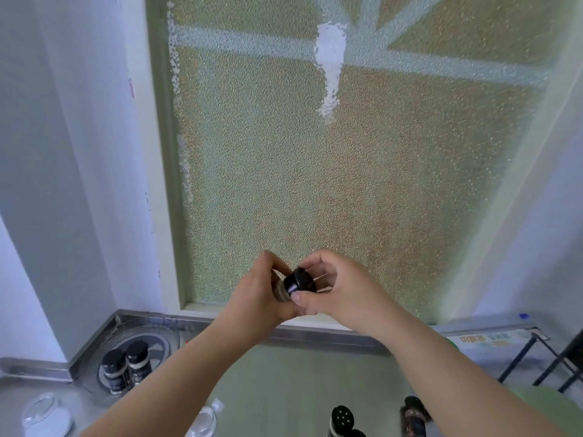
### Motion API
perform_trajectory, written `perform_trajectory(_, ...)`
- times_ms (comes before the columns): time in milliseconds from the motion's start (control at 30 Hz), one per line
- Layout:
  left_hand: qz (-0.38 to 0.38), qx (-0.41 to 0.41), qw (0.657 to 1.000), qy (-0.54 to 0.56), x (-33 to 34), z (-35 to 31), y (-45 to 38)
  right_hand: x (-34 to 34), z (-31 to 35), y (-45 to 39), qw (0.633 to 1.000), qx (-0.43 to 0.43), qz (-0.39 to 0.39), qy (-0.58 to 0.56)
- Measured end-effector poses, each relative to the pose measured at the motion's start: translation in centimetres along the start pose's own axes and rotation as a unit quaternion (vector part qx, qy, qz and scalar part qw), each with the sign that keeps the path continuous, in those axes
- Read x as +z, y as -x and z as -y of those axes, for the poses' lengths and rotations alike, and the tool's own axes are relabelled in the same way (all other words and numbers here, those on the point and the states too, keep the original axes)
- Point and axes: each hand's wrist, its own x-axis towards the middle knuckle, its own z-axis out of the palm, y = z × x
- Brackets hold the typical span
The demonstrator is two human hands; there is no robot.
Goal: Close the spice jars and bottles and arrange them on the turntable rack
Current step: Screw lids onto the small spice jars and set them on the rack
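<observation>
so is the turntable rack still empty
No, two black-capped jars already stand side by side on the turntable rack at the left.

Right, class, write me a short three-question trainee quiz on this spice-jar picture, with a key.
1. True or false: two black-capped jars already stand on the turntable rack.
2. Which hand pinches the black cap? A. left hand B. right hand
3. Fill in: the left hand holds the ____ below the cap.

Key: 1. true. 2. B. 3. spice jar.
</observation>
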Motion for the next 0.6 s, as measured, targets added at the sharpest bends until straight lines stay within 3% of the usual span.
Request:
perform_trajectory(233,0.066,-0.045,0.997,0.021,-0.7,0.5,0.5,0.4,-0.5,-0.1,1.000,0.010,0.001,0.003)
perform_trajectory(433,0.107,-0.056,0.987,0.110,-0.9,1.9,1.6,0.4,-1.5,0.2,1.000,0.021,0.022,0.008)
perform_trajectory(600,0.139,-0.126,0.971,0.146,-1.0,3.0,1.6,0.4,-2.1,-0.1,0.999,0.024,0.031,0.013)
